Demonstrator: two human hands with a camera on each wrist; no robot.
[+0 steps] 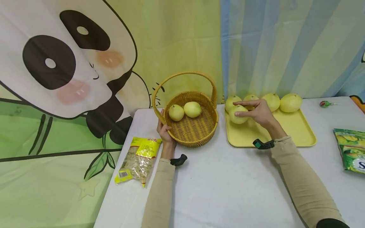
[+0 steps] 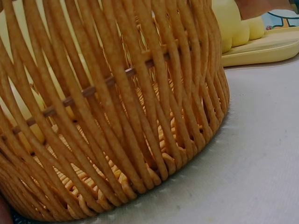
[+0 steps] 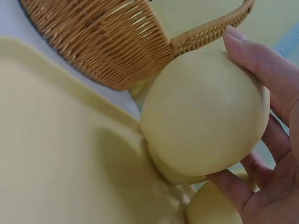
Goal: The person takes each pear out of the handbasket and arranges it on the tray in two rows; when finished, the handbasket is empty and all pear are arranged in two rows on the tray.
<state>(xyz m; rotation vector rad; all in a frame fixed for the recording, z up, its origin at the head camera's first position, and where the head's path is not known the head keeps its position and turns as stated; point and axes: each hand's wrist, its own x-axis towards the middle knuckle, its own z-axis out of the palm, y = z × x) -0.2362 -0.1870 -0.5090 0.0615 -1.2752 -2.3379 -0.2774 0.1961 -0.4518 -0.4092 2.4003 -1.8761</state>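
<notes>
Clearly, pale fruit (image 3: 204, 112) in right hand (image 1: 259, 112).

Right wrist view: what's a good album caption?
Right-hand grip around a pale fruit over a yellow tray, wicker basket beyond.

Wicker basket (image 2: 117, 93) partly beyond the left wrist view's top edge

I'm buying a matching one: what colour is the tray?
The tray is yellow, seen best in the head view.
</notes>
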